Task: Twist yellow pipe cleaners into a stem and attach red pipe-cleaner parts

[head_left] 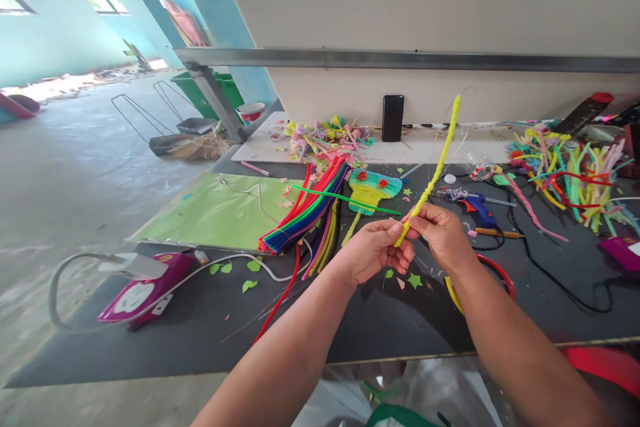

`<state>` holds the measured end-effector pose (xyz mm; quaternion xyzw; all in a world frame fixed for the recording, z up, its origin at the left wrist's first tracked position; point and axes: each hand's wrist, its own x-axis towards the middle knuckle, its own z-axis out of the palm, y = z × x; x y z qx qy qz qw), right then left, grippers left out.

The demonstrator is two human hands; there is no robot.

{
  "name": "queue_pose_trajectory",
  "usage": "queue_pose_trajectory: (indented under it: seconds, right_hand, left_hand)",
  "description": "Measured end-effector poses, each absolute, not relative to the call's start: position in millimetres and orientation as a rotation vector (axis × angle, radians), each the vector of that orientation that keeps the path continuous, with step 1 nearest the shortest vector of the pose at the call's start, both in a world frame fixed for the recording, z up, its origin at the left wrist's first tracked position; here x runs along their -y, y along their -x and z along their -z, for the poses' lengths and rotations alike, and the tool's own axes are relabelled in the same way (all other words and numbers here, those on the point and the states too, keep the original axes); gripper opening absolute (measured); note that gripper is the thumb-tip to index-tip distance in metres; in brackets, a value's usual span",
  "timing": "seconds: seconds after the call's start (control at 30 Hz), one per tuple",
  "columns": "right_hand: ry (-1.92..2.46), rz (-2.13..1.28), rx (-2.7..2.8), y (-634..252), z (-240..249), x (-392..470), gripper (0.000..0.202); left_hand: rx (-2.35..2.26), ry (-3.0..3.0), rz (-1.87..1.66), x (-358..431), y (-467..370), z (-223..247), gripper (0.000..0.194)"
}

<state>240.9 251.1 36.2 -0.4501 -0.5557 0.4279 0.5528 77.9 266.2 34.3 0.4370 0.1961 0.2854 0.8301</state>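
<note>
Head view: fingers (404, 255) pinch yellow stem (436, 177); clear packet (197, 245) encloses green sheet (205, 210).

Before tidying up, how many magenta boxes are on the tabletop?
2: the left magenta box, bearing a white adapter, and the right magenta box, cut off by the picture's edge. Others may be hidden.

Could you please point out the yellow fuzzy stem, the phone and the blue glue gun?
Yellow fuzzy stem (439, 172): head view, mid-length.
Phone (393, 118): head view, on its middle.
Blue glue gun (482, 209): head view, body.
</note>
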Motion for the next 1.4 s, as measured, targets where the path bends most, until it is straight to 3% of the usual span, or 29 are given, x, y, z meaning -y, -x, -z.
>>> queue_pose_trajectory:
  seconds: [0.67,1.1,1.4]
  right_hand:
    - [1.259,-0.834,1.49,-246,-42,-251,0.019]
    - [1.188,-1.0,1.264,-238,-27,-255,0.019]
    - [1.175,-1.048,1.113,-229,-21,-256,0.02]
  left_hand:
    - [-0.609,-1.079,-0.896,-263,-84,-32,0.025]
    - [-1.129,-1.897,-1.161,-258,-87,-27,0.02]
    - [-1.26,-2.27,-1.1,-258,-86,-23,0.025]
